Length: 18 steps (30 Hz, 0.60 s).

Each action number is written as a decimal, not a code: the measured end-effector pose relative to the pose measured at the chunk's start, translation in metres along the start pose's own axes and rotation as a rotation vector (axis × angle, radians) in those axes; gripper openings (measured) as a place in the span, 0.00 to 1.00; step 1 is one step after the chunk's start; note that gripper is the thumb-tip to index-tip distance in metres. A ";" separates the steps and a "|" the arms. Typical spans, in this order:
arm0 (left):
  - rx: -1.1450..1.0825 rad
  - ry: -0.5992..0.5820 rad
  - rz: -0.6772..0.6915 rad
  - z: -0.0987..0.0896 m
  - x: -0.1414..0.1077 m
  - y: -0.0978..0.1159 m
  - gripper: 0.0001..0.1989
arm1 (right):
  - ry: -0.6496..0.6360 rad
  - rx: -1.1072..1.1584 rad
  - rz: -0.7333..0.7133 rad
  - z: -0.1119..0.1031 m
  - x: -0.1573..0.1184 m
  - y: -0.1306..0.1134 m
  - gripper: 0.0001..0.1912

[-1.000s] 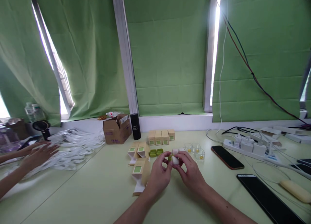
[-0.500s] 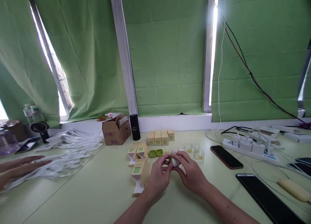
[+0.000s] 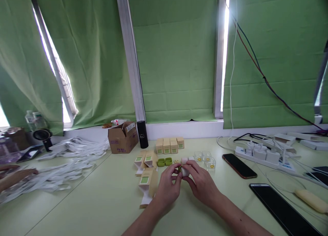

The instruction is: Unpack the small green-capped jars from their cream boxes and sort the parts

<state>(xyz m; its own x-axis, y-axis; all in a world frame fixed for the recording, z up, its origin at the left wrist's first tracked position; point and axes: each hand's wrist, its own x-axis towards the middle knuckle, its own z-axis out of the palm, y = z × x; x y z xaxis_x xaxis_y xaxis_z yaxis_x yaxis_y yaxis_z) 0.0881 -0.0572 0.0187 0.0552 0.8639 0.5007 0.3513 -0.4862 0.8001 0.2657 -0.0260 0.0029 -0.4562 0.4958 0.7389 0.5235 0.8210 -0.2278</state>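
The person's forearms rise from the bottom edge, and the two hands meet just right of the centre, in the lower half of the frame. The left hand [image 3: 167, 185] has its thumb and fingertips drawn together on a small olive-green piece [image 3: 180, 168]. The right hand [image 3: 204, 186] pinches a small white piece [image 3: 185, 172] against it, the other fingers curled. The fingers cover much of both pieces, so how they fit together is hard to tell. Both are in front of the person, above the table [image 3: 89, 210].

In the lower right corner lies a large dark phone [image 3: 282, 208], with a cream-coloured oblong [image 3: 311, 200] beside it. Left of the hands stand three open cartons [image 3: 151, 181] with their flaps out. Just beyond the fingers, a row runs across: two green cups [image 3: 164, 161], some tiny gold bits [image 3: 176, 161], pale pink blocks [image 3: 184, 160] and clear cups [image 3: 211, 164] with yellow centres. A smaller phone [image 3: 239, 165] lies to the right, near a loaded power strip [image 3: 263, 158].

At the left edge, a co-worker's hands [image 3: 24, 175] touch white straps [image 3: 74, 166]. Farther back are closed cartons [image 3: 166, 146], a cardboard box [image 3: 120, 140] and a black cylinder [image 3: 142, 135]; green curtains [image 3: 176, 58] fill the upper frame.
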 end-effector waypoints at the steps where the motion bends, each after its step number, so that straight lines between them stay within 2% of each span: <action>1: 0.009 0.000 0.007 0.000 0.000 0.000 0.15 | -0.005 -0.014 0.000 0.001 0.000 0.000 0.18; 7: 0.037 0.009 0.009 0.004 0.001 -0.001 0.17 | -0.019 -0.039 0.016 0.006 -0.002 0.001 0.21; 18: 0.019 0.072 -0.073 0.007 0.006 0.004 0.14 | 0.060 -0.040 0.015 0.015 -0.001 -0.001 0.23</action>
<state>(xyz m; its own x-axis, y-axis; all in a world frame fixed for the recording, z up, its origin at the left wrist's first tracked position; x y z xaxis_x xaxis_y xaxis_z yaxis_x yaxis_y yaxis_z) 0.0962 -0.0534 0.0224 -0.0385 0.8848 0.4644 0.3695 -0.4192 0.8293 0.2547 -0.0229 -0.0073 -0.4051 0.4893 0.7723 0.5586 0.8012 -0.2146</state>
